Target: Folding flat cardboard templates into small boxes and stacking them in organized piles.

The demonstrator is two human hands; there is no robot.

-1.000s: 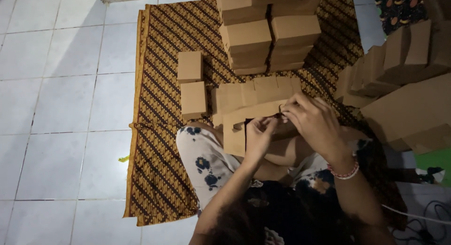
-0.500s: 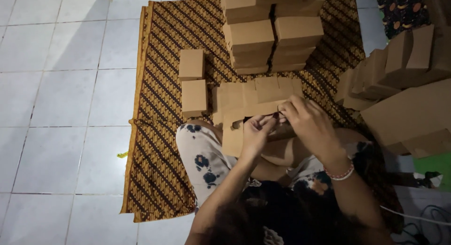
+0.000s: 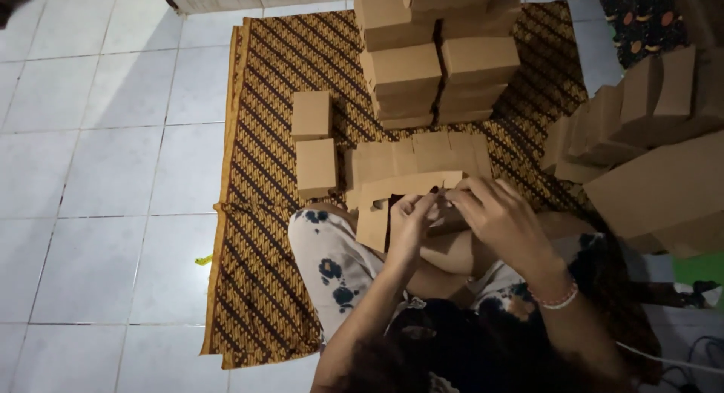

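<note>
Cardboard box blank [image 3: 403, 193], half folded, now sits lower over your lap at the mat's [image 3: 260, 212] near edge, left hand [image 3: 411, 219] and right hand [image 3: 501, 219] both pinching its flaps, folding still unfinished.

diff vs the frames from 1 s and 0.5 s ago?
Little changed. Both hands keep working the flat cardboard blank over the lap: the left hand has slid a bit toward the right hand, fingers meeting at the blank's top edge. Nothing picked up or released. The camera tilted slightly. The stacked boxes, the two single boxes and the patterned cloth are unmoved.
</note>
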